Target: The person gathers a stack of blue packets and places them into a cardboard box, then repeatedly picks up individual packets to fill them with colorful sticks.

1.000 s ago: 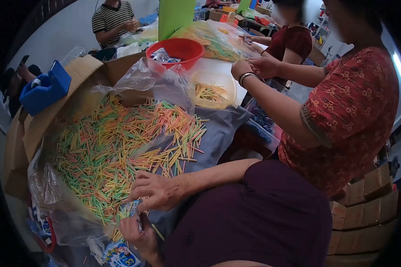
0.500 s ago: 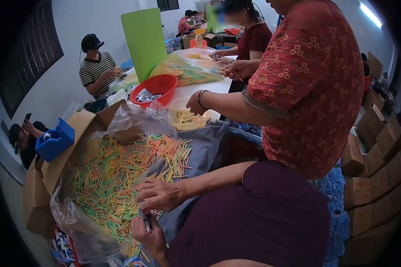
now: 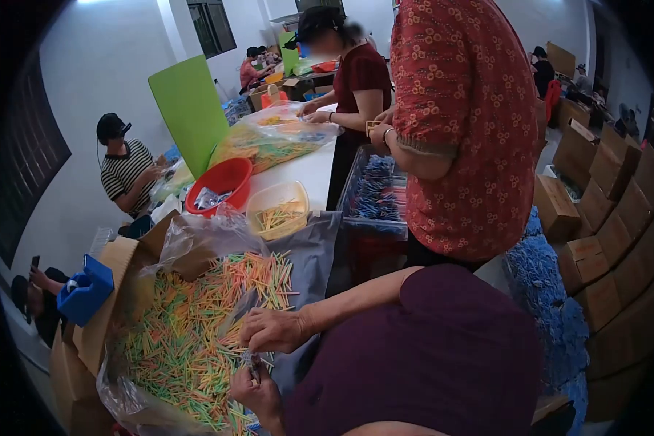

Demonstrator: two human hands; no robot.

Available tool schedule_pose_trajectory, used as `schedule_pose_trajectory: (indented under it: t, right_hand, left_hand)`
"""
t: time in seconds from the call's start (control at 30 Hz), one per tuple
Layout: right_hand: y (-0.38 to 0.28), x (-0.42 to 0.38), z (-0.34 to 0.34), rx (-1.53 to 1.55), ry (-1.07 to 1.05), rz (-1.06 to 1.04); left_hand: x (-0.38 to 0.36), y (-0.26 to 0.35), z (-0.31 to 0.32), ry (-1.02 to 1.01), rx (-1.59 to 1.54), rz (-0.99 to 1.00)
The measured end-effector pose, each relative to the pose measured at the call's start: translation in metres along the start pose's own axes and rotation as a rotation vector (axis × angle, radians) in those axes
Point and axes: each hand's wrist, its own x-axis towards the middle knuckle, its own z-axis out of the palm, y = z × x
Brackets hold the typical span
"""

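Note:
My left hand is closed, thumb up, around a small item with whitish and dark parts, too small to name. Just above it, my right hand has bent fingers, their tips down at the item's upper end. Whether they grip it I cannot make out. Both hands are over the right edge of a big heap of thin coloured sticks, orange, yellow, green and pink. The heap lies in a clear plastic liner inside an open cardboard box.
Behind the heap stand a cream bowl of sticks and a red basin with packets. A blue tape dispenser sits at the left. A co-worker in a red flowered shirt stands beside a crate of blue bundles. Cartons line the right.
The view has swung to the right. The co-worker in the flowered shirt has drawn back from the cream bowl towards the crate. My hands stay together at the small item.

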Motion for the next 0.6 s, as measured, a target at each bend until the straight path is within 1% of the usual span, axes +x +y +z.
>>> schedule_pose_trajectory:
  t: [0.03, 0.1, 0.13, 0.2, 0.23, 0.3, 0.33, 0.4, 0.43, 0.5, 0.53, 0.6]
  right_hand:
    - [0.0, 0.001, -0.002, -0.004, -0.002, -0.005]
    - [0.001, 0.0, -0.004, 0.289, -0.087, 0.32]
    - [0.003, 0.0, -0.001, 0.291, -0.092, 0.315]
    - [0.005, 0.004, 0.007, 0.33, -0.05, 0.494]
    - [0.005, 0.005, 0.009, 0.329, -0.046, 0.49]
    - [0.003, 0.004, 0.011, 0.079, -0.071, 0.43]
    - [0.006, 0.004, 0.013, 0.079, -0.063, 0.431]
    - [0.01, 0.005, 0.013, -0.152, -0.396, 0.503]
    - [0.011, 0.005, 0.011, -0.152, -0.391, 0.511]
    - [0.014, 0.003, 0.007, -0.148, -0.431, 0.418]
    - [0.018, 0.0, 0.008, -0.15, -0.429, 0.42]
    - [0.02, -0.004, 0.01, -0.134, -0.374, 0.296]
  left_hand:
    - [0.0, -0.002, 0.001, 0.006, 0.0, 0.028]
    - [-0.002, -0.001, 0.003, 0.02, 0.005, 0.053]
    - [-0.001, 0.002, 0.002, 0.028, 0.029, 0.081]
    - [-0.002, 0.003, 0.002, 0.038, 0.058, 0.113]
    - [-0.004, 0.0, 0.006, 0.033, 0.09, 0.106]
    - [-0.007, -0.007, 0.013, 0.025, 0.128, 0.111]
    - [-0.008, -0.011, 0.015, 0.001, 0.137, 0.117]
    - [-0.009, -0.014, 0.019, -0.031, 0.145, 0.128]
    - [-0.008, -0.014, 0.019, -0.047, 0.137, 0.126]
    - [-0.008, -0.017, 0.023, -0.063, 0.127, 0.125]
    - [-0.007, -0.02, 0.027, -0.081, 0.125, 0.133]
    - [-0.006, -0.021, 0.031, -0.103, 0.119, 0.139]
